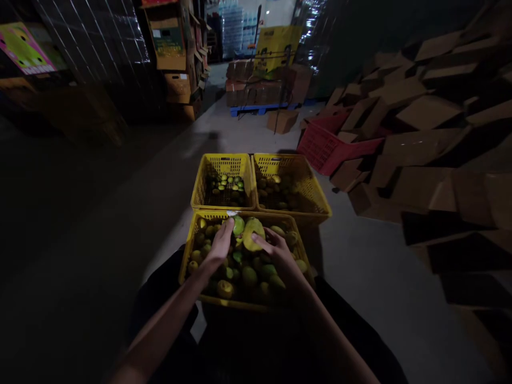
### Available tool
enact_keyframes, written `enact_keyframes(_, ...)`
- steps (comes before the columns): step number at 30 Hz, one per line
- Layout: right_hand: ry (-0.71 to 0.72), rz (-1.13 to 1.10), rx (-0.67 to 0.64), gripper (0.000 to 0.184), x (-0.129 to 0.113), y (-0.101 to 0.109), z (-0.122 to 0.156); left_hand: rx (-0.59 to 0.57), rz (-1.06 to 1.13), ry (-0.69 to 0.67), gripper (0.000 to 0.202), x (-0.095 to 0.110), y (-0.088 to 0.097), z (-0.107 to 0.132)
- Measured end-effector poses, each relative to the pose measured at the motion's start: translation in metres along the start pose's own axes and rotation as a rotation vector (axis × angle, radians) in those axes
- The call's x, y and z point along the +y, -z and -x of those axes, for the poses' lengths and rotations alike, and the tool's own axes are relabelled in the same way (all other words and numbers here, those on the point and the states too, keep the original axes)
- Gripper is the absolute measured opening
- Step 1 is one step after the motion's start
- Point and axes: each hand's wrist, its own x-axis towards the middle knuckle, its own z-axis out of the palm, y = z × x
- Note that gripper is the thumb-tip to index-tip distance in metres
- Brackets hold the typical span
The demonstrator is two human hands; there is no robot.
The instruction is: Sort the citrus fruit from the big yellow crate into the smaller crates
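Over the near yellow crate (244, 305), my left hand (221, 244) closes on a round green fruit (238, 226). Close beside it, my right hand (276, 246) grips a larger yellow-green fruit (252, 230), longish and mango-like, with the thumb across its front. Below both hands, the crate holds many green and yellowish fruits (249, 276) of the same sort. The exact kind is hard to tell in the dim light.
Behind stand two more yellow crates: the left crate (195, 184) has small green fruits, the right crate (314, 186) has darker ones. A red crate (320, 146) and a heap of cardboard boxes (420, 186) lie right. A blue pallet (260, 109) bears boxes farther back.
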Motion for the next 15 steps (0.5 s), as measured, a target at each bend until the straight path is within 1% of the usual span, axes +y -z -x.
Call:
enact_keyframes(1,-0.014,-0.012,0.002,0.039,0.000,0.001,0.000,-0.021,-0.083,-0.039,0.010,0.002,0.001,0.001)
enact_keyframes(2,-0.030,-0.026,0.006,0.042,0.001,0.002,-0.001,-0.054,-0.168,-0.051,0.014,0.004,0.001,0.002)
enact_keyframes(4,-0.054,-0.055,0.016,0.050,0.004,0.007,-0.003,-0.112,-0.249,-0.015,0.020,0.008,0.001,0.006)
enact_keyframes(6,-0.040,-0.083,0.024,0.055,0.009,0.011,-0.006,-0.120,-0.260,0.036,0.020,0.010,0.001,0.008)
enact_keyframes(8,-0.005,-0.115,0.027,0.059,0.011,0.016,-0.009,-0.109,-0.278,0.052,0.014,0.010,0.000,0.010)
enact_keyframes(10,0.009,-0.153,0.026,0.059,0.010,0.019,-0.012,-0.143,-0.325,0.057,0.010,0.009,0.000,0.011)
enact_keyframes(13,0.040,-0.158,0.040,0.053,0.004,0.021,-0.012,-0.248,-0.378,0.056,0.014,0.010,-0.003,0.013)
enact_keyframes(15,0.095,-0.119,0.060,0.052,0.001,0.021,-0.012,-0.277,-0.336,0.030,0.023,0.013,-0.006,0.014)
